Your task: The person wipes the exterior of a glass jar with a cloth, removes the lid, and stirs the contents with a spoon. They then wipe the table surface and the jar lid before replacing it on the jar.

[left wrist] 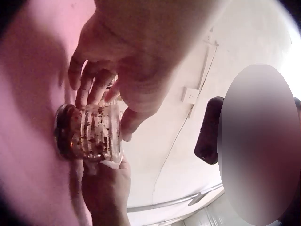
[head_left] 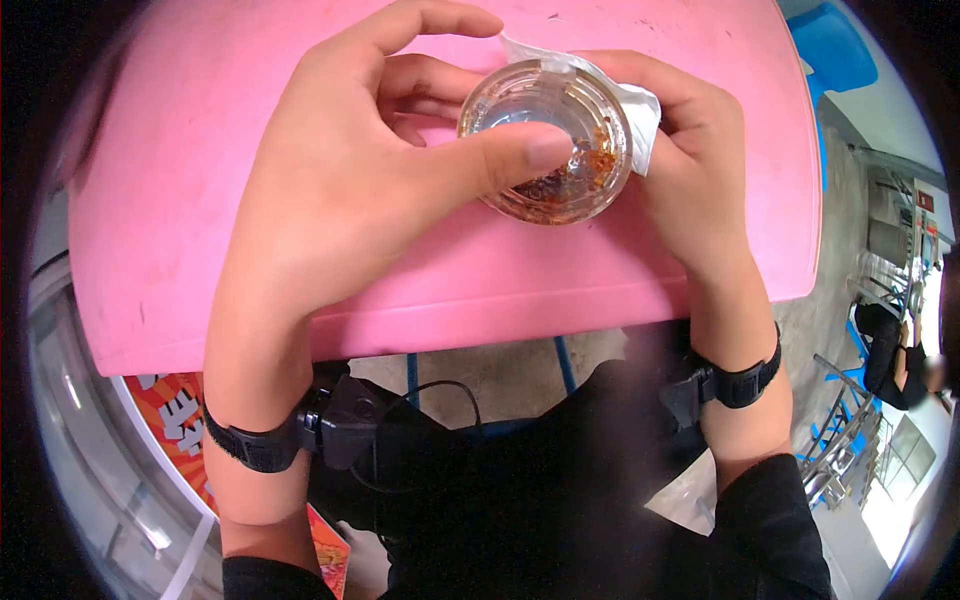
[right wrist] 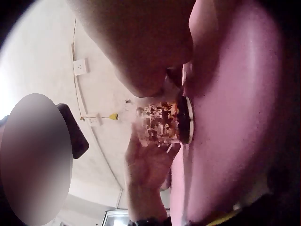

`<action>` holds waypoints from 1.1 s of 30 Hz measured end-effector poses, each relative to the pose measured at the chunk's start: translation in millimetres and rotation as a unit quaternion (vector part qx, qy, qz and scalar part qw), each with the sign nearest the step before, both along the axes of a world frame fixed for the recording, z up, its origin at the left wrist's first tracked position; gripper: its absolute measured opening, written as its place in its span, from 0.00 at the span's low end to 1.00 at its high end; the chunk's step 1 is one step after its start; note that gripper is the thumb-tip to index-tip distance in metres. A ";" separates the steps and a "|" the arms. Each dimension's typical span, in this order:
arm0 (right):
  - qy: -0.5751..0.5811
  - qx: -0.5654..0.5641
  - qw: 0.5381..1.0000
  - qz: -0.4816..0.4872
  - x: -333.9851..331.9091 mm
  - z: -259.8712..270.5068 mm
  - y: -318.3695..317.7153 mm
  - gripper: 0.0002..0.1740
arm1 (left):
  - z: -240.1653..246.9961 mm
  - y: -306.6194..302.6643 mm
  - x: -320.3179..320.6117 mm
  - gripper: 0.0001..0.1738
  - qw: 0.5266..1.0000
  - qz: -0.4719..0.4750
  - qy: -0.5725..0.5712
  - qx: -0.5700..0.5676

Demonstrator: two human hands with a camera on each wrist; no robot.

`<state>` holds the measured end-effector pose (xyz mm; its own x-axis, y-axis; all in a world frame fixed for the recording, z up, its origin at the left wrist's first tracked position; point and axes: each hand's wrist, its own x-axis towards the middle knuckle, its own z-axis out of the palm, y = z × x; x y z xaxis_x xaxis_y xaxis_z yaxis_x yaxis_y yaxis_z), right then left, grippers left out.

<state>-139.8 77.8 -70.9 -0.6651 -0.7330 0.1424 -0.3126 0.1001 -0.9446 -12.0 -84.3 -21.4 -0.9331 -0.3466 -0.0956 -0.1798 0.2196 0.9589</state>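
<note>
A clear round jar (head_left: 598, 170), smeared inside with reddish-brown bits, is between my hands over the pink table. My left hand (head_left: 335, 185) holds it from the left, thumb across the top and fingers along the far side, the index finger reaching to a white tissue (head_left: 645, 125). My right hand (head_left: 700, 155) grips that tissue against the jar's right side, its fingertips partly hidden behind the paper. The left wrist view shows the jar (left wrist: 101, 136) from the side, its dark base close to the tabletop. Brown flecks dot the wall of the jar (right wrist: 162, 122) in the right wrist view.
The pink table (head_left: 200, 270) has its near edge just before the person's dark-clothed lap. A blue stool (head_left: 832, 45) stands past the far right corner. Off to the right sits another person (head_left: 890, 350). A red printed panel (head_left: 175, 425) is below the table's left side.
</note>
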 end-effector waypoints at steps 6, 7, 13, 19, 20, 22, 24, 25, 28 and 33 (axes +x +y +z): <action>-0.009 -0.032 0.999 0.023 7.7 -2.5 8.1 0.13 | 9.4 1.3 3.7 0.31 1.000 -0.005 0.003 -0.012; -0.025 -0.048 0.998 0.013 10.5 -5.2 12.0 0.14 | 9.9 3.6 3.9 0.31 1.000 -0.001 0.002 -0.012; -0.013 -0.058 0.998 0.013 16.8 -0.3 7.8 0.14 | 12.5 -0.9 7.9 0.34 1.000 0.023 -0.005 -0.019; -0.010 -0.024 0.998 0.065 1.2 3.8 -2.5 0.14 | 21.4 5.2 3.4 0.36 1.000 0.008 -0.003 -0.023; -0.018 -0.021 0.997 0.067 0.8 3.3 -1.7 0.14 | 22.7 6.1 3.4 0.37 1.000 0.007 -0.002 -0.024; -0.014 -0.016 0.998 0.052 4.1 3.1 4.5 0.14 | 24.0 9.0 3.6 0.38 1.000 0.008 -0.001 -0.025; -0.011 -0.008 0.999 0.043 9.9 0.4 12.4 0.15 | 22.2 9.3 4.9 0.39 1.000 0.016 -0.001 -0.025; -0.030 -0.024 0.999 0.020 12.5 -2.1 16.5 0.15 | 20.6 7.8 5.5 0.39 0.999 0.021 -0.002 -0.024; -0.074 -0.045 0.996 -0.008 19.9 -6.1 20.9 0.16 | 12.4 1.7 10.3 0.40 0.999 0.036 -0.004 -0.020; -0.064 -0.036 0.997 0.007 14.3 2.5 2.5 0.15 | 12.5 -3.0 6.4 0.44 1.000 0.002 -0.020 -0.022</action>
<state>-125.5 80.3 -68.4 -0.6711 -0.7333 0.1090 -0.1898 0.0277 -0.9814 -5.6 -87.3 -8.8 -0.9276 -0.3546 -0.1177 -0.2187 0.2599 0.9405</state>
